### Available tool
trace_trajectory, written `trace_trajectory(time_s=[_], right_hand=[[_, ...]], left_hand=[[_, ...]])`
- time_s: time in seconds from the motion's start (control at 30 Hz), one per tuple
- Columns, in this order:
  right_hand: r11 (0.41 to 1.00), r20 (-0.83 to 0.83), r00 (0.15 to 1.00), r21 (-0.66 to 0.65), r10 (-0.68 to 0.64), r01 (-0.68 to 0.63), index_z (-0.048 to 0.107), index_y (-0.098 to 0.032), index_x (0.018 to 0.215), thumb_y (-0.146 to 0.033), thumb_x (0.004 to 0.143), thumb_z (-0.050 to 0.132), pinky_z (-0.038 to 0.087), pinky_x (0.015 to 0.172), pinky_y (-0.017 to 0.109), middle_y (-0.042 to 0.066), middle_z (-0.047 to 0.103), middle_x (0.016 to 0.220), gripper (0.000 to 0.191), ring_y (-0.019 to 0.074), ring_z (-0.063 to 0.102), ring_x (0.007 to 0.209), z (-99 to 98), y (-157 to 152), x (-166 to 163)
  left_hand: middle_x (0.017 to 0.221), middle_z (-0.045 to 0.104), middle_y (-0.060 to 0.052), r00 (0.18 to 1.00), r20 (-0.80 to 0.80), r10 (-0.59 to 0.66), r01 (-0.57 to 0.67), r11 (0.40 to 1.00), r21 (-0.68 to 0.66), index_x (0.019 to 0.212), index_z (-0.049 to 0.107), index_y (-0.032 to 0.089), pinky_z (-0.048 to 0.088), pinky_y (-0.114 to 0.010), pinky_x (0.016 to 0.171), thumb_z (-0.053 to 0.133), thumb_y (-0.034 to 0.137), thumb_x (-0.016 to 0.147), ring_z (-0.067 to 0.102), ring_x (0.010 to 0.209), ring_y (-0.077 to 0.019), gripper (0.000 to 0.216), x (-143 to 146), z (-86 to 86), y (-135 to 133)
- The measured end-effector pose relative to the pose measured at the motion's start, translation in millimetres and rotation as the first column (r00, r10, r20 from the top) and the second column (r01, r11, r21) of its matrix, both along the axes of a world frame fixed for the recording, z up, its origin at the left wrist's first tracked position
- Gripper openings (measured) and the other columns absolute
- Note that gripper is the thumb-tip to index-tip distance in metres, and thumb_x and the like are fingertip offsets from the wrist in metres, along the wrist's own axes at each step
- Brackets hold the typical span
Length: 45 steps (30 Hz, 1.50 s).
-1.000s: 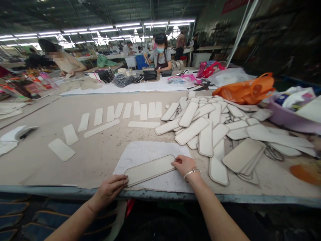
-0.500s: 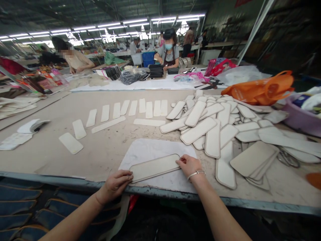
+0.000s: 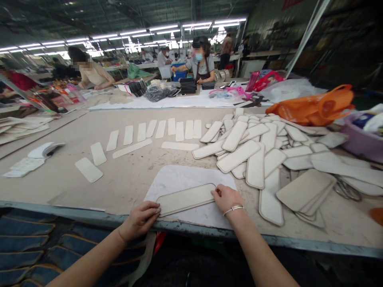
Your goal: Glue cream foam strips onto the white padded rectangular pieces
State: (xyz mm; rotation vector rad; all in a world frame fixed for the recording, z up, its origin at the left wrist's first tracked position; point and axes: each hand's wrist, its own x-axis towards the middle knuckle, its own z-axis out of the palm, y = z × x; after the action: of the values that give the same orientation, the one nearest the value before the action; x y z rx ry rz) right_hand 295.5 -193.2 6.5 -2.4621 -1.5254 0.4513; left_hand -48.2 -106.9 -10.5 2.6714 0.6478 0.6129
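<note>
A long cream rounded panel (image 3: 185, 198) with a darker rim lies on a white cloth (image 3: 179, 178) at the table's near edge. My left hand (image 3: 140, 218) pinches the panel's left end with curled fingers. My right hand (image 3: 226, 197), a bracelet on its wrist, presses closed fingers on the panel's right end. A heap of similar cream panels (image 3: 254, 147) spreads to the right of the cloth.
A row of small cream strips (image 3: 155, 129) lies further back, with two more pieces (image 3: 89, 169) at the left. An orange bag (image 3: 314, 105) and a purple tub (image 3: 359, 139) stand at the right, scissors (image 3: 344, 189) near them. Other people work at far tables.
Both hands stay on the ends of the panel. The camera has shifted slightly, so the whole scene sits a little further right and lower.
</note>
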Motion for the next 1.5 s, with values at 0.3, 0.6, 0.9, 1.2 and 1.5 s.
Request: trace_trajectory(time_s=[0.3, 0.6, 0.9, 1.2, 1.5], right_hand=[[0.868, 0.145, 0.956, 0.402, 0.254, -0.291, 0.052, -0.013, 0.125, -0.038, 0.092, 0.037, 0.033, 0.104, 0.038, 0.013, 0.056, 0.126, 0.044, 0.0247, 0.046, 0.119, 7.8, -15, -31], [0.616, -0.042, 0.632, 0.279, 0.774, -0.737, 0.026, -0.017, 0.143, -0.055, 0.089, 0.035, 0.013, 0.114, 0.045, 0.007, 0.024, 0.151, 0.067, 0.0227, 0.018, 0.139, 0.4, -20, -105], [0.879, 0.001, 0.881, 0.065, 0.473, -0.472, 0.028, -0.022, 0.142, -0.055, 0.090, 0.029, 0.011, 0.114, 0.044, 0.000, 0.022, 0.151, 0.062, 0.0213, 0.015, 0.140, -9.6, -7, -38], [0.914, 0.057, 0.914, 0.032, 0.402, -0.404, 0.023, -0.018, 0.144, -0.048, 0.091, 0.031, 0.011, 0.113, 0.046, 0.001, 0.015, 0.152, 0.062, 0.0228, 0.009, 0.141, -12.8, -10, -37], [0.902, 0.127, 0.895, 0.006, 0.427, -0.431, 0.026, -0.018, 0.143, -0.036, 0.091, 0.028, 0.014, 0.112, 0.045, -0.001, 0.017, 0.151, 0.055, 0.0225, 0.011, 0.141, -22.9, -9, -34]], left_hand=[[0.098, 0.063, -0.009, 1.000, 0.024, 0.003, -0.003, 1.000, 0.008, 0.101, 0.065, 0.019, 0.053, -0.027, 0.083, 0.051, 0.015, 0.085, 0.062, 0.094, -0.0163, 0.021, 3, 3.7, -3], [0.098, 0.063, -0.008, 0.999, 0.031, 0.022, -0.023, 1.000, 0.014, 0.097, 0.065, 0.019, 0.054, -0.025, 0.082, 0.051, 0.017, 0.085, 0.063, 0.092, -0.0158, 0.018, 4, 2.7, -3], [0.096, 0.064, -0.009, 0.999, 0.031, 0.033, -0.032, 0.999, -0.034, 0.097, 0.066, 0.019, 0.054, -0.026, 0.082, 0.050, 0.019, 0.086, 0.063, 0.092, -0.0166, 0.019, 6, 4.4, -5], [0.087, 0.070, -0.005, 0.871, 0.176, 0.459, -0.411, 0.876, -0.253, 0.090, 0.067, 0.017, 0.057, -0.026, 0.067, 0.053, 0.029, 0.084, 0.066, 0.077, -0.0170, 0.020, 8, 20.9, 3], [0.142, 0.039, -0.018, 0.988, -0.151, 0.015, -0.020, 0.999, -0.027, 0.140, 0.032, 0.009, 0.032, -0.047, 0.108, 0.046, 0.053, 0.085, 0.029, 0.135, -0.0312, 0.071, 142, 10.4, -49]])
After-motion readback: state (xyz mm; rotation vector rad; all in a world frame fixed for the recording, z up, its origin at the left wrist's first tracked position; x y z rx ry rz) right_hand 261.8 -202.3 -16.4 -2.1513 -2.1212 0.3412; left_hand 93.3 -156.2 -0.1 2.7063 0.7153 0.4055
